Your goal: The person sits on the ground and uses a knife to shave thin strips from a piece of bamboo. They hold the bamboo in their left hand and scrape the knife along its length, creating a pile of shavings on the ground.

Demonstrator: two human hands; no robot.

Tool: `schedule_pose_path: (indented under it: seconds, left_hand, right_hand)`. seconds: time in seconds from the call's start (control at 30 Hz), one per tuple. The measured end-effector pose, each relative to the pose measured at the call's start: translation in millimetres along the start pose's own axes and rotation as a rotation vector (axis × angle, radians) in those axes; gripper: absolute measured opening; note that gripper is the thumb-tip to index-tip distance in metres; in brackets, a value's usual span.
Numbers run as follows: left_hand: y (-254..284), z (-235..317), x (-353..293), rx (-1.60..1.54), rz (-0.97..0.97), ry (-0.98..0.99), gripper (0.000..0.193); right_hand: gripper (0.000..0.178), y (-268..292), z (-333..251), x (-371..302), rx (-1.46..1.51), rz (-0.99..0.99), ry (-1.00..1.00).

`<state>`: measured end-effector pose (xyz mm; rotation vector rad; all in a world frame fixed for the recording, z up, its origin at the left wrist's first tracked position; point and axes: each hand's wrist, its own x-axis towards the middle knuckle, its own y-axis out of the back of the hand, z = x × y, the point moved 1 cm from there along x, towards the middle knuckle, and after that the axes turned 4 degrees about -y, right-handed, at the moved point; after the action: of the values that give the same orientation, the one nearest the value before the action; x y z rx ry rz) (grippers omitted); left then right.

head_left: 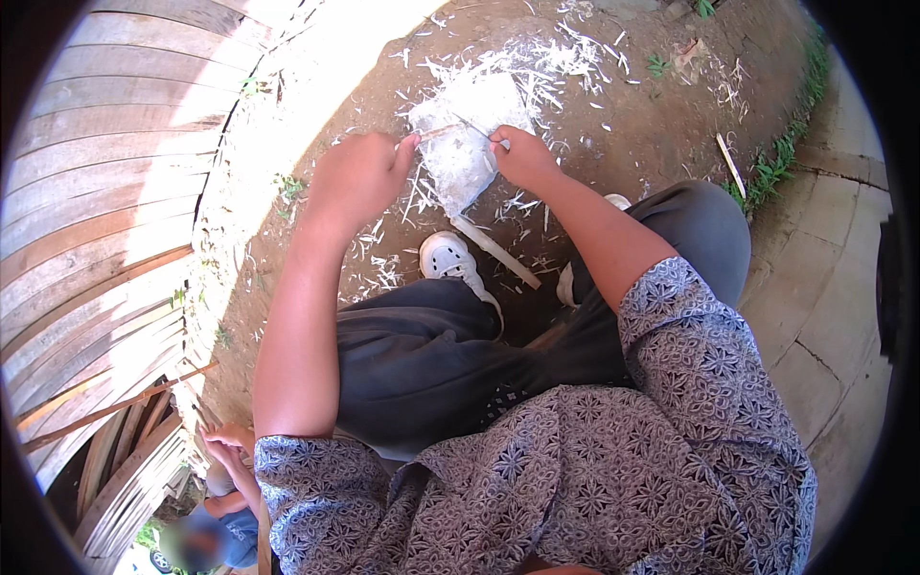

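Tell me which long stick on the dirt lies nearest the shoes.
The broader stick, its lower end between the shoes; the other stick lies far right, beside grass.

Can't see most fingers of L hand (356,177), curled under; ditto R hand (525,158). Can't ID thin strip (439,132) or slim tool (471,125) btwn them: too small, lost vs. washed-out white sheet-like thing (458,172). Get only bits of R shoe (565,286), mostly hidden by forearm & trouser leg (661,259). Lose patterned shirt (594,479) at btm edge, dark obj. (891,287) at R rim. See co-worker's head (196,543) only as blur.
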<state>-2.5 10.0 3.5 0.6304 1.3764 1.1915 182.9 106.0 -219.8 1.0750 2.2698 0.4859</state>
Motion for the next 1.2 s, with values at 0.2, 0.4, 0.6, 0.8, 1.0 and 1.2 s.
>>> schedule_pose_path:
  seconds: [0.2, 0.4, 0.6, 0.8, 1.0, 1.2]
  left_hand:
    - [-4, -9, -5, -0.014, -0.003, 0.024, 0.058]
    - [-5, -19, -8, -0.033, 0.042, -0.016, 0.050]
    - [-1, -9, -9, -0.011, 0.070, -0.055, 0.040]
    - [-9, -1, -14, 0.041, 0.052, -0.090, 0.034]
    - [-4, 14, -21, 0.071, 0.044, -0.144, 0.034]
    - [-8, 26, -14, 0.143, 0.060, -0.156, 0.035]
  right_hand:
    - [0.022, 3, -3, -5, -0.088, -0.007, -0.091]
    - [0.034, 17, -39, -2, 0.196, -0.069, -0.243]
    - [0.033, 59, -105, -29, 0.254, -0.367, -0.025]
    - [0.026, 114, -126, -38, -0.224, -0.385, 0.362]
    - [0.022, 127, -95, -35, -0.286, -0.431, 0.237]
    - [0.018, 108, -83, -47, -0.123, -0.358, 0.321]
